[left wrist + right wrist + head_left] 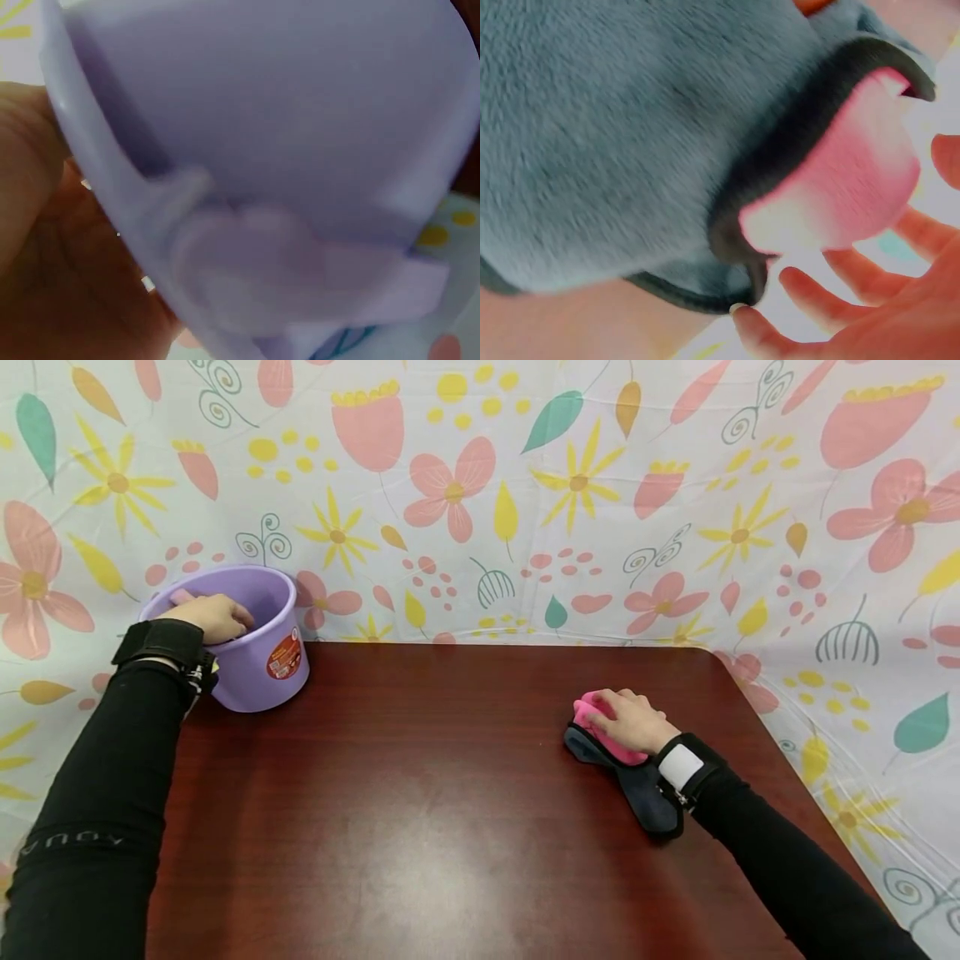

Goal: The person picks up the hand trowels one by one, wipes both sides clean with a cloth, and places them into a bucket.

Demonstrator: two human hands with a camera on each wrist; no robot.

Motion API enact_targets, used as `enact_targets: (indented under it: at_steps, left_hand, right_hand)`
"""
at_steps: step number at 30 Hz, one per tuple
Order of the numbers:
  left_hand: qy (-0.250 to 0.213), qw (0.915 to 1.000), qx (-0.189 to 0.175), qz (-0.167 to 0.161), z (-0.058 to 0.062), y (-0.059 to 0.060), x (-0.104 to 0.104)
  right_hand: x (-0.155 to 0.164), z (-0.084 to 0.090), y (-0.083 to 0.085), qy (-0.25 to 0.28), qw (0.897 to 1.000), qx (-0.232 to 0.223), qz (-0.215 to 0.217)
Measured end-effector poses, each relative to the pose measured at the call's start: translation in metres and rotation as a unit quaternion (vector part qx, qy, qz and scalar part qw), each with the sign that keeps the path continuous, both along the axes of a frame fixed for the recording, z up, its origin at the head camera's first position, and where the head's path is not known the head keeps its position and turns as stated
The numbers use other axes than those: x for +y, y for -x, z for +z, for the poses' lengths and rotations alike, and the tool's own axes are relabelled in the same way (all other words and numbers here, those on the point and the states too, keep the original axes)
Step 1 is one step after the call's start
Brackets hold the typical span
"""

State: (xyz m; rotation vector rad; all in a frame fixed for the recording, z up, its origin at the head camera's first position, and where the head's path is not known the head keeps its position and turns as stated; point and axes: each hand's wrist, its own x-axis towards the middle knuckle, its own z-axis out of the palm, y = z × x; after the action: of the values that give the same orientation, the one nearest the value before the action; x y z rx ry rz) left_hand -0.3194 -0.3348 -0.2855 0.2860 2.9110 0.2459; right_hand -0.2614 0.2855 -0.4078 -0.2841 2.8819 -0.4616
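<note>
A lilac plastic bucket (251, 681) with a red label stands at the table's back left. My left hand (213, 617) reaches over its rim, fingers lowered inside. In the left wrist view, the left hand (67, 240) shows beside the bucket's wall (285, 112), which hides the fingertips. Far right, my right hand (630, 720) lies over a pink cloth (628, 754) on top of a blue-grey plush cloth (652, 797) with dark edging. The right wrist view shows the right hand (870, 300) with fingers spread and slightly bent. Some fingertips are at the pink cloth (840, 180).
A dark reddish-brown wooden table (420, 793) extends between the hands, with a rounded back right corner. A white sheet (465, 577) printed with flowers and leaves hangs behind it and along its right side.
</note>
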Motion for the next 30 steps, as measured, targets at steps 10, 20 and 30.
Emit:
enact_targets:
  at_steps: [10,20,30]
  left_hand:
    - [-0.024,0.9994,0.025,-0.008,0.002,-0.007,0.013]
    - [-0.076,0.9893,0.124,-0.015,0.017,-0.022,0.053]
    - [-0.102,0.9669,0.231,-0.034,0.021,-0.043,0.13]
  right_hand:
    - [-0.001,0.024,-0.001,-0.002,1.0,0.014,0.026]
    - [-0.002,0.061,0.007,0.016,0.998,0.06,0.008]
    - [-0.028,0.086,0.006,0.016,0.988,0.153,-0.013]
